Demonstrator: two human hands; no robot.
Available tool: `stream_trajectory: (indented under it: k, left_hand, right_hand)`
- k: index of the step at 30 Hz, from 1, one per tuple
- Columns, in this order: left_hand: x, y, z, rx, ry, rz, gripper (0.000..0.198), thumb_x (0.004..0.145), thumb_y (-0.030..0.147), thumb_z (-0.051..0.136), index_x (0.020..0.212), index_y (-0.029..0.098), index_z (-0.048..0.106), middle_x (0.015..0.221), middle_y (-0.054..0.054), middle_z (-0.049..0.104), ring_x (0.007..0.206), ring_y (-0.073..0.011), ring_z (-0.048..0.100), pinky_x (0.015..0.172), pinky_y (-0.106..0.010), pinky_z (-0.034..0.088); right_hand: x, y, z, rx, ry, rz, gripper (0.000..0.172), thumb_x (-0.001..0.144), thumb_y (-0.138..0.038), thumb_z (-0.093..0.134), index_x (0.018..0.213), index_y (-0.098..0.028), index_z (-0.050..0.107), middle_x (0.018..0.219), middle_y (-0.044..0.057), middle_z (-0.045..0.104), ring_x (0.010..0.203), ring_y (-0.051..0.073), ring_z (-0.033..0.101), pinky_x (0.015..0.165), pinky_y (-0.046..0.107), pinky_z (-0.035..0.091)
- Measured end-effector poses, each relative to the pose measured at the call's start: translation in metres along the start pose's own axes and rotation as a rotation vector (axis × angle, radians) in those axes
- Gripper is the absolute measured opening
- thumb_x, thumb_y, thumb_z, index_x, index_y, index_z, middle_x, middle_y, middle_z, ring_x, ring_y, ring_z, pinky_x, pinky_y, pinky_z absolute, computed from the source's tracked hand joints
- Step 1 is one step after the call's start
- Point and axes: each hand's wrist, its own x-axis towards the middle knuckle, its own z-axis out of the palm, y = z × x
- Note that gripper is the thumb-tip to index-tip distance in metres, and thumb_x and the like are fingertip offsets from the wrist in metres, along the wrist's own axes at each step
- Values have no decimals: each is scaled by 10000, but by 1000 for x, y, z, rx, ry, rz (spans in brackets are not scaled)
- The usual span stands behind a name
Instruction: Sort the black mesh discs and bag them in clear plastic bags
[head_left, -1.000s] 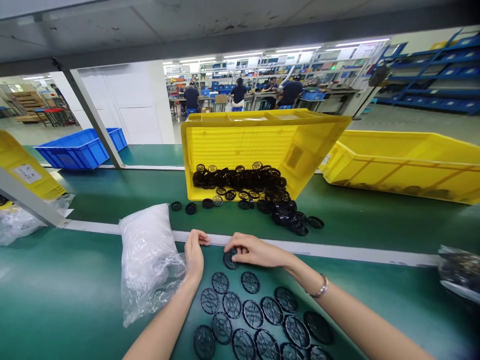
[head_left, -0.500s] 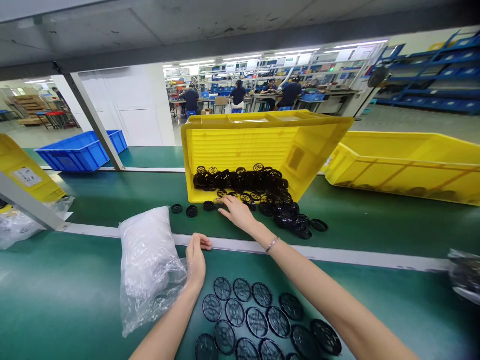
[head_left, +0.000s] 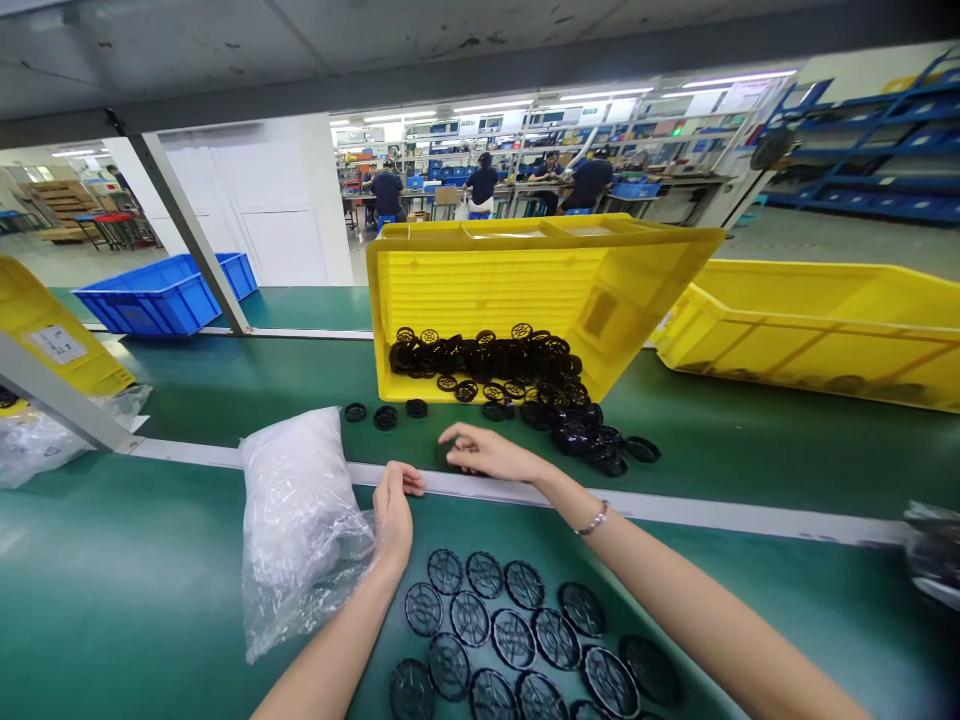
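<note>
Well, the right hand (head_left: 487, 453) grips a blurred wheel (head_left: 443, 456) beyond the near wheels (head_left: 514, 640); the left hand (head_left: 394, 508) curls loosely, empty.

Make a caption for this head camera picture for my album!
Right hand holding a blurry black wheel, left hand beside a plastic bag, more wheels spilling from a yellow bin.

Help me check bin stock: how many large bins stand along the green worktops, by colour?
Yellow: 3 (tipped bin, left bin and right bin, the last two cut off by the picture's edges)
Blue: 1 (blue bin)
Total: 4
</note>
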Motion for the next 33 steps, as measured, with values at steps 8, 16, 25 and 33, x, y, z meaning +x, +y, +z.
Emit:
stream_trajectory:
  k: [8, 16, 25, 33]
  left_hand:
    - [1, -1, -1, 0, 0, 20, 486, 922, 600, 443, 752, 176, 612, 706, -39, 642, 647, -155, 607, 644, -275, 495]
    - [0, -3, -1, 11, -17, 22, 459, 951, 555, 422, 760, 182, 608, 721, -33, 640, 662, -155, 606, 656, -276, 495]
    - [-1, -1, 0, 11, -22, 17, 472, 952, 564, 418, 755, 179, 609, 725, -35, 635, 667, -156, 605, 665, -277, 492]
    - [0, -2, 1, -12, 5, 8, 492, 940, 587, 441, 738, 172, 612, 699, -43, 637, 643, -155, 608, 640, -272, 498]
  right_hand:
    - [-44, -33, 3, 175, -319, -81, 355, 965, -407, 526, 1244, -219, 637, 1012, 54, 617, 689, 135, 609, 653, 266, 503]
    - [-52, -38, 14, -18, -123, -101, 291, 952, -370, 590, 1205, -234, 639, 1059, 66, 567, 902, 188, 593, 811, 308, 487]
    - [-18, -38, 14, -169, -17, -155, 190, 983, -246, 518, 925, -209, 694, 882, 32, 678, 786, 160, 623, 739, 261, 472]
    - [84, -7, 14, -227, 318, 14, 149, 905, -197, 624, 1053, -181, 623, 1143, 135, 625, 1129, 272, 565, 979, 428, 456]
